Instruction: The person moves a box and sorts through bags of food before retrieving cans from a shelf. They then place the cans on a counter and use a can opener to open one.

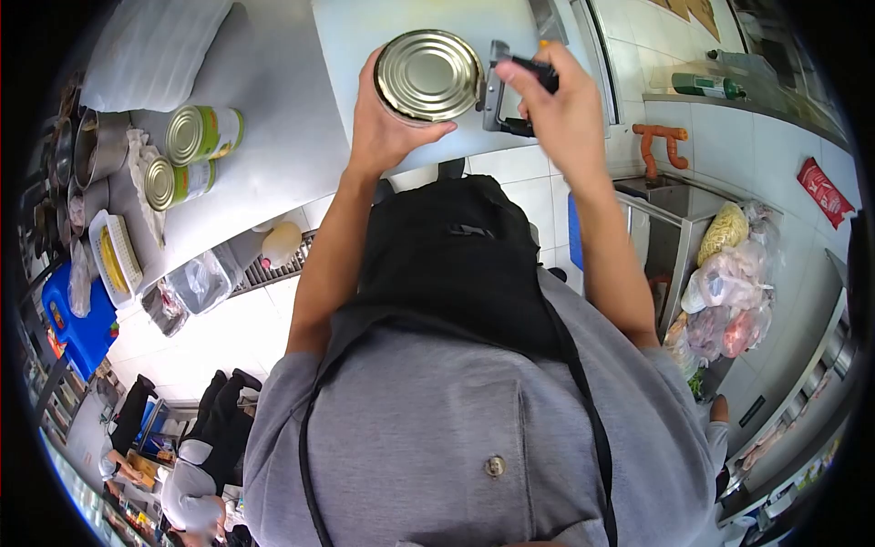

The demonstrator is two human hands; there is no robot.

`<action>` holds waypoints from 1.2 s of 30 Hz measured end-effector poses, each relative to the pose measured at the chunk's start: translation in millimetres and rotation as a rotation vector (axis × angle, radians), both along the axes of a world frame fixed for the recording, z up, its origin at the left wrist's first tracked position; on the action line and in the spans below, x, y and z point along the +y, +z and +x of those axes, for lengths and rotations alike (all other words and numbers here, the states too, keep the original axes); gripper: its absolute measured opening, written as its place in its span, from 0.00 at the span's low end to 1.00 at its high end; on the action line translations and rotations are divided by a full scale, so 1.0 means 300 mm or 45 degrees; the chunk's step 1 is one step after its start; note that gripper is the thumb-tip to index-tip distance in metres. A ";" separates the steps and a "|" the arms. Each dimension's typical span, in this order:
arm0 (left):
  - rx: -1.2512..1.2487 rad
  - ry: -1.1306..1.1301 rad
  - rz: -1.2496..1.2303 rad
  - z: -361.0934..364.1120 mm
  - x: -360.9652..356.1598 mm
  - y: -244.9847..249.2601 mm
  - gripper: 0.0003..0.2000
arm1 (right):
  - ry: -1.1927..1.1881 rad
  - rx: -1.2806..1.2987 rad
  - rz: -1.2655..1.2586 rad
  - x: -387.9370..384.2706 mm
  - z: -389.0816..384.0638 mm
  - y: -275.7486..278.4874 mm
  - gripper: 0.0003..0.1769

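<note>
Two hands on one can [428, 75], held above a white board [351, 36] on the surface [273, 100]. L hand [387, 128]: fingers wrapped round can body, lid up. R hand [558, 108]: fingers clenched on opener [499, 87], its head at can rim. Judged step: seating opener; lid looks uncut. Next calls for firm clamp on rim, steady can. Cutting part hidden, so bite on rim unconfirmed. Two more cans [202, 134] lie well apart, L side.
</note>
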State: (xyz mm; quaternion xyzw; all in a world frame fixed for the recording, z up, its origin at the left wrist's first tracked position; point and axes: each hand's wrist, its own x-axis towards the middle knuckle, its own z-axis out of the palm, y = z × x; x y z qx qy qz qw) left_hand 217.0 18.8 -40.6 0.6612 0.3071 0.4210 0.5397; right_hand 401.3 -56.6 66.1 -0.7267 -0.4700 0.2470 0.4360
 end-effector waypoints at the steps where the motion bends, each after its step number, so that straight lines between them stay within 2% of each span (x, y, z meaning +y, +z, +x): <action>1: -0.022 0.030 0.009 0.002 -0.013 -0.008 0.55 | -0.009 0.277 -0.124 0.019 0.023 -0.008 0.20; 3: -0.085 0.090 0.052 0.017 -0.014 -0.023 0.55 | 0.071 0.280 -0.073 0.051 0.063 -0.036 0.20; 5: 0.022 0.131 0.164 0.006 -0.026 -0.037 0.57 | 0.187 0.249 -0.024 0.061 0.071 -0.018 0.19; 7: -0.141 0.061 0.032 -0.011 -0.032 -0.011 0.58 | 0.226 0.289 -0.021 0.081 0.099 -0.025 0.19; 9: -0.166 0.006 0.019 -0.035 0.005 0.011 0.57 | 0.318 0.157 -0.032 0.094 0.115 -0.022 0.19; 11: 0.149 -0.155 0.080 -0.050 0.054 0.007 0.57 | 0.324 0.137 -0.077 0.085 0.110 -0.009 0.19; 13: 0.125 -0.140 0.085 -0.041 0.063 0.002 0.55 | 0.300 -0.243 0.003 0.049 0.064 0.041 0.18; 14: 0.083 -0.122 0.105 -0.035 0.063 -0.008 0.55 | 0.277 -0.409 0.144 0.030 0.045 0.028 0.19; 17: 0.042 -0.107 0.077 -0.029 0.036 -0.021 0.55 | 0.247 -0.456 0.185 0.000 0.012 0.044 0.19; 26: 0.077 -0.135 0.015 -0.029 0.033 0.000 0.55 | 0.378 -0.409 0.033 0.027 0.044 0.084 0.18; 28: 0.087 -0.155 0.009 -0.029 0.037 -0.001 0.55 | 0.341 -0.211 -0.149 0.033 0.052 0.099 0.15; 31: 0.033 -0.157 0.005 -0.024 0.038 -0.024 0.55 | 0.208 -0.110 -0.091 -0.002 0.055 0.056 0.15; 36: 0.074 -0.116 0.047 -0.027 0.031 -0.028 0.55 | 0.232 -0.138 0.059 -0.041 0.052 0.032 0.16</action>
